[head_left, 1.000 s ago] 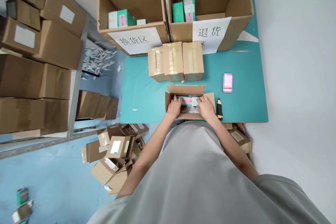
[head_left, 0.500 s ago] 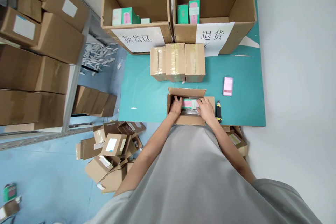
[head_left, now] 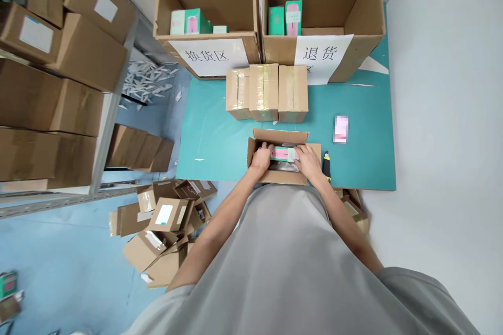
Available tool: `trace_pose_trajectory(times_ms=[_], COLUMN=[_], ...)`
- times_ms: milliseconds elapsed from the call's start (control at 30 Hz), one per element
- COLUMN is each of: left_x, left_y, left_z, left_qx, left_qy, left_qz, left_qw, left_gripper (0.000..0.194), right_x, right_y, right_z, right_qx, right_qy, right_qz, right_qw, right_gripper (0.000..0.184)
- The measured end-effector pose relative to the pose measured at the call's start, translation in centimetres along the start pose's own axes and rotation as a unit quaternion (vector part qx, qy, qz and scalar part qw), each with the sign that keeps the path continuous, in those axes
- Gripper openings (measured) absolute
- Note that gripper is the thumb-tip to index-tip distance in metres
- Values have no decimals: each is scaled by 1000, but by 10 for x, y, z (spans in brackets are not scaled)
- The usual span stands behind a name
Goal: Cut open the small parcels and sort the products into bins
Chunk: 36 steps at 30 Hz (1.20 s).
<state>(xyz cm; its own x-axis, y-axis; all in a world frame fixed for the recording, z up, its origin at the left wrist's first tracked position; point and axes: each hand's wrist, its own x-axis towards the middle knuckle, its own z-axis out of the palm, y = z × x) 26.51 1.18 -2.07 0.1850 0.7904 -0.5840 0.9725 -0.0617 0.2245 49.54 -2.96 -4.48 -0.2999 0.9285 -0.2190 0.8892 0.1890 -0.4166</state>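
Observation:
An open cardboard box [head_left: 286, 177] sits at the table's front edge, its flaps folded out. Inside it lies a green and pink product box [head_left: 280, 154] with a white label near its right end. My left hand [head_left: 262, 158] reaches into the carton and has its fingers closed on the left end of the product box. At the other end, my right hand [head_left: 308, 160] grips it with fingers and thumb. Clear plastic wrapping [head_left: 288, 166] shows below the product box. Just right of the carton lies a black and yellow box cutter [head_left: 326, 166].
Three taped cartons [head_left: 264, 93] stand behind the open box. Two large labelled bins [head_left: 208, 57] [head_left: 324, 57] holding green boxes fill the table's back. A blurred pink item [head_left: 340, 129] lies right. Opened cartons [head_left: 167, 214] pile on the floor, beside a loaded shelf [head_left: 113, 89].
The product box appears slightly higher in the carton, with both hands still at its ends. My left hand has shifted slightly left, and the whole view has tilted a little.

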Motion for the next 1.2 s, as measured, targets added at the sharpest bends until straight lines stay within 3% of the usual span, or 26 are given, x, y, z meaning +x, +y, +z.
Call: trace_pose_trajectory(times_ms=[333, 533, 633, 733, 867, 1033, 1100, 1200], left_x=[-31, -50, -55, -54, -53, -58, -60, -61], left_y=[-21, -25, -37, -51, -58, -61, -64, -69], left_z=[-35, -52, -60, -69, -83, -96, -93, -84], left_qx=[5, -44, -152, -318, -464, -581, -639, -731], left_qy=[73, 116, 167, 205, 239, 279, 256, 160], left_qz=[39, 67, 120, 182, 203, 129, 92, 75], left_qw=[997, 990, 967, 908, 829, 754, 720, 659], left_gripper=[79, 85, 88, 75, 45, 57, 65, 74], right_x=[-1, -8, -15, -23, -30, -29, -28, -25], right_y=[3, -3, -6, -14, -38, -75, -89, -108], right_z=[-3, -26, -40, -48, -49, -53, -59, -66], right_qx=[25, 79, 122, 207, 399, 572, 614, 674], right_qy=[1, 4, 32, 45, 34, -3, -27, -92], right_qz=[-7, -10, 6, 45, 104, 127, 122, 119], right_qw=[1000, 997, 992, 976, 910, 810, 780, 724], right_gripper=[90, 81, 75, 71, 74, 81, 77, 73])
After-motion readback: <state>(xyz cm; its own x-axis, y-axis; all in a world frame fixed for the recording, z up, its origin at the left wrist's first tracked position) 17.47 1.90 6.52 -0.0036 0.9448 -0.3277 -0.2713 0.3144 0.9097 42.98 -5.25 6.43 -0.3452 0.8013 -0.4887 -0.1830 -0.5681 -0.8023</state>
